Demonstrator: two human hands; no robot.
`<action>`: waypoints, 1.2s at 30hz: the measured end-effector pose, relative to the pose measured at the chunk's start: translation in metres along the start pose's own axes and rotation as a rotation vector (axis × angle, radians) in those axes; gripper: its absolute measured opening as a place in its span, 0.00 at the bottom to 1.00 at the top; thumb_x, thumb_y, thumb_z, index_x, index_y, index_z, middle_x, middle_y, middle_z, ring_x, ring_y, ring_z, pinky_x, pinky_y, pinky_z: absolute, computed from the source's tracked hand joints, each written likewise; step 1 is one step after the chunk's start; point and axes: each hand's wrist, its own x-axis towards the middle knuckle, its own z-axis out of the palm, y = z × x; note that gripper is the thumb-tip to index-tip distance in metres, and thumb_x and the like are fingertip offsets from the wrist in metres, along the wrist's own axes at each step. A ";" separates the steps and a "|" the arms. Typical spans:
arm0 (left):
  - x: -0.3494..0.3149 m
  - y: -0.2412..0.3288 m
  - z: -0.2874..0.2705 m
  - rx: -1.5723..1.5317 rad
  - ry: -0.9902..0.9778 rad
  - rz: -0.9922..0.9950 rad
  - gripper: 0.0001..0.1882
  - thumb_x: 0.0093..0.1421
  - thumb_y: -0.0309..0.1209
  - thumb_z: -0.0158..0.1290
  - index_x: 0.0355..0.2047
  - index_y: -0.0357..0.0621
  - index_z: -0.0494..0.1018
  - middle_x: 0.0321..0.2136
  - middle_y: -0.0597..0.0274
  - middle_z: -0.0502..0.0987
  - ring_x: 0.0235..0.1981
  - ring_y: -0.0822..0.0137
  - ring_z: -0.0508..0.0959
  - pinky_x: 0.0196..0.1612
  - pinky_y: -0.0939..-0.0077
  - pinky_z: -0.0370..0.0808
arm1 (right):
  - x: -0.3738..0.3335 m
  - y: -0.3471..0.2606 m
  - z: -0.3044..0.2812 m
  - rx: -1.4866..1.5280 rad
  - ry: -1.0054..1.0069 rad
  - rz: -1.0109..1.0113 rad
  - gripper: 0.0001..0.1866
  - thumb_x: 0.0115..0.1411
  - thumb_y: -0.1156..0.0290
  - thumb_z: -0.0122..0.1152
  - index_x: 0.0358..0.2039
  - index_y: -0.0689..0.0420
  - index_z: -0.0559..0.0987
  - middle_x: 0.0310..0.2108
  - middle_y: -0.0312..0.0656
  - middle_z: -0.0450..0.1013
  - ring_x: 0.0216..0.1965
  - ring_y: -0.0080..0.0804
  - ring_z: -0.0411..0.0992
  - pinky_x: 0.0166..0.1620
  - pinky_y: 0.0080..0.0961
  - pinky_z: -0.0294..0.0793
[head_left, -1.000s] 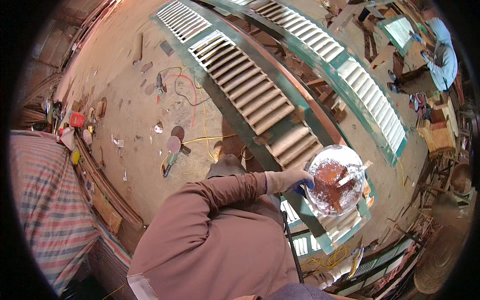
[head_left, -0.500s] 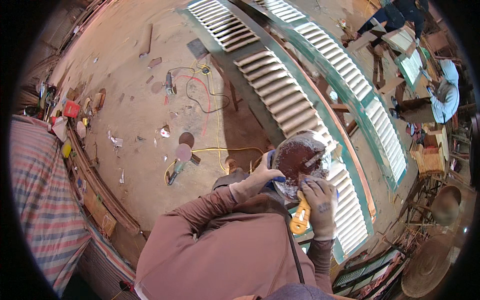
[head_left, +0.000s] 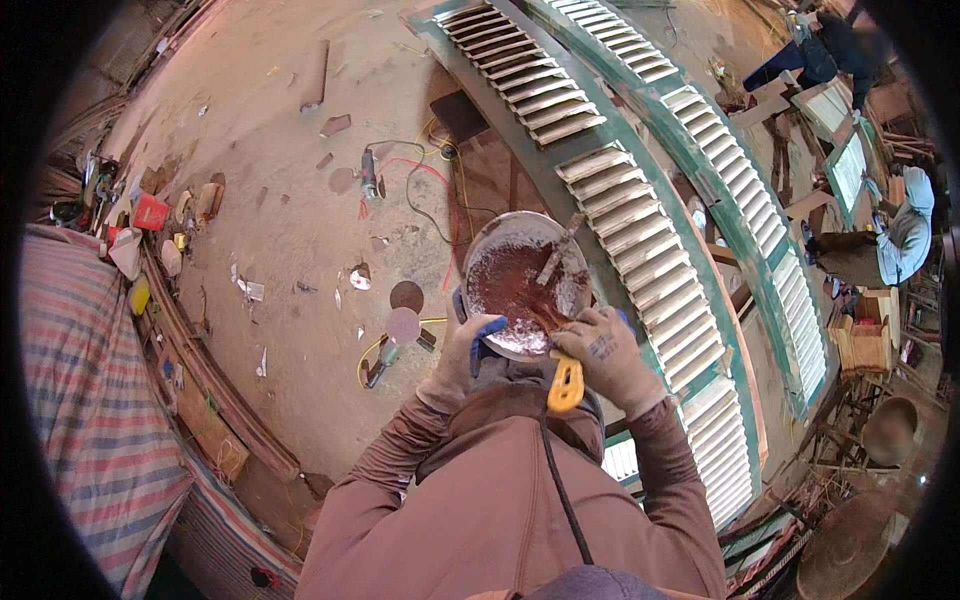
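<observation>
My left hand (head_left: 462,352), in a pale glove with blue fingertips, grips the near left rim of a round metal bowl (head_left: 488,262). Reddish-brown paste (head_left: 515,285) coats its inside, with whitish smears on the walls. In my gloved right hand (head_left: 603,355), at the near right rim, is a yellow-handled tool (head_left: 565,386). Its handle points back toward me; its working end is hidden or blends into the paste, so I cannot tell its kind. A flat, stick-like piece (head_left: 553,262) leans inside the bowl against the far right rim.
Long green louvred panels (head_left: 640,250) with whitish slats run along my right. Left on the floor lie a corded power tool (head_left: 370,178), a grinder with a disc (head_left: 385,358) and cables. Striped sheeting (head_left: 100,390) hangs far left. A co-worker in light blue (head_left: 903,225) sits far right; another person is beyond.
The bowl and both hands have moved left, away from over the louvred panel. More of the bowl's inside shows. Both hands keep their hold, and my view has shifted.
</observation>
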 end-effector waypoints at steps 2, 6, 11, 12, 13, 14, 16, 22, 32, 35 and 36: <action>0.014 0.009 -0.013 -0.039 0.010 0.047 0.25 0.61 0.25 0.56 0.57 0.40 0.63 0.49 0.55 0.73 0.45 0.65 0.79 0.50 0.70 0.81 | 0.023 0.020 -0.008 0.218 0.099 -0.022 0.10 0.56 0.63 0.65 0.38 0.49 0.84 0.38 0.35 0.81 0.42 0.35 0.75 0.50 0.35 0.70; 0.065 0.013 -0.047 -0.263 -0.046 0.127 0.18 0.64 0.20 0.53 0.55 0.37 0.70 0.50 0.55 0.75 0.51 0.63 0.78 0.53 0.68 0.81 | 0.062 0.072 0.024 1.075 0.391 0.488 0.16 0.57 0.69 0.71 0.46 0.55 0.83 0.36 0.33 0.81 0.37 0.27 0.78 0.41 0.25 0.77; 0.147 0.071 -0.086 -0.126 0.035 0.084 0.17 0.68 0.30 0.50 0.55 0.38 0.69 0.51 0.53 0.74 0.51 0.61 0.78 0.53 0.64 0.81 | 0.111 0.121 0.041 1.104 0.557 0.708 0.15 0.64 0.72 0.64 0.50 0.62 0.80 0.43 0.39 0.79 0.40 0.23 0.77 0.44 0.20 0.77; 0.163 0.074 -0.094 -0.094 0.039 0.118 0.16 0.68 0.31 0.48 0.54 0.38 0.70 0.50 0.52 0.75 0.51 0.60 0.79 0.52 0.64 0.82 | 0.114 0.139 0.064 1.154 0.603 0.666 0.17 0.64 0.74 0.64 0.53 0.62 0.79 0.47 0.40 0.77 0.44 0.26 0.77 0.48 0.22 0.77; 0.176 0.086 -0.097 -0.063 0.052 0.154 0.15 0.69 0.32 0.47 0.52 0.37 0.71 0.49 0.51 0.76 0.50 0.60 0.80 0.52 0.63 0.82 | 0.121 0.148 0.079 1.211 0.633 0.676 0.18 0.64 0.75 0.63 0.55 0.63 0.77 0.49 0.41 0.77 0.47 0.27 0.77 0.50 0.23 0.77; 0.190 0.100 -0.099 -0.029 0.063 0.191 0.15 0.69 0.33 0.45 0.50 0.37 0.73 0.47 0.50 0.77 0.49 0.59 0.80 0.51 0.63 0.83 | 0.129 0.155 0.090 1.268 0.669 0.682 0.20 0.65 0.76 0.62 0.57 0.63 0.76 0.51 0.42 0.76 0.49 0.28 0.76 0.52 0.24 0.78; 0.216 0.123 -0.136 -0.113 0.110 0.030 0.15 0.68 0.32 0.45 0.48 0.37 0.75 0.45 0.51 0.79 0.47 0.56 0.81 0.51 0.61 0.83 | 0.141 0.162 0.106 1.383 0.727 0.793 0.19 0.67 0.76 0.58 0.58 0.63 0.76 0.51 0.43 0.76 0.50 0.28 0.76 0.53 0.25 0.78; 0.296 0.194 -0.201 -0.211 0.189 -0.146 0.13 0.65 0.31 0.49 0.43 0.36 0.77 0.43 0.50 0.79 0.46 0.56 0.82 0.49 0.57 0.85 | 0.209 0.128 0.082 0.888 0.759 1.188 0.18 0.70 0.70 0.55 0.58 0.61 0.76 0.53 0.42 0.76 0.51 0.27 0.75 0.55 0.24 0.73; 0.449 0.294 -0.222 0.025 -0.072 -0.134 0.19 0.61 0.31 0.49 0.49 0.33 0.74 0.55 0.40 0.73 0.54 0.41 0.77 0.51 0.30 0.78 | 0.292 0.111 0.114 -0.347 0.615 1.146 0.18 0.55 0.65 0.67 0.48 0.49 0.82 0.47 0.35 0.80 0.47 0.33 0.78 0.46 0.31 0.76; 0.496 0.322 -0.203 0.114 -0.143 -0.112 0.13 0.64 0.31 0.48 0.44 0.36 0.76 0.49 0.47 0.77 0.48 0.49 0.81 0.47 0.45 0.84 | 0.311 0.119 0.146 -0.481 0.571 1.240 0.18 0.53 0.65 0.64 0.46 0.45 0.82 0.49 0.32 0.78 0.50 0.33 0.76 0.49 0.37 0.75; 0.511 0.326 -0.205 0.147 -0.175 -0.133 0.14 0.63 0.30 0.48 0.44 0.36 0.76 0.50 0.44 0.76 0.49 0.46 0.80 0.48 0.42 0.83 | 0.317 0.117 0.155 -0.514 0.556 1.282 0.16 0.53 0.66 0.61 0.45 0.44 0.83 0.49 0.31 0.78 0.50 0.32 0.76 0.49 0.37 0.74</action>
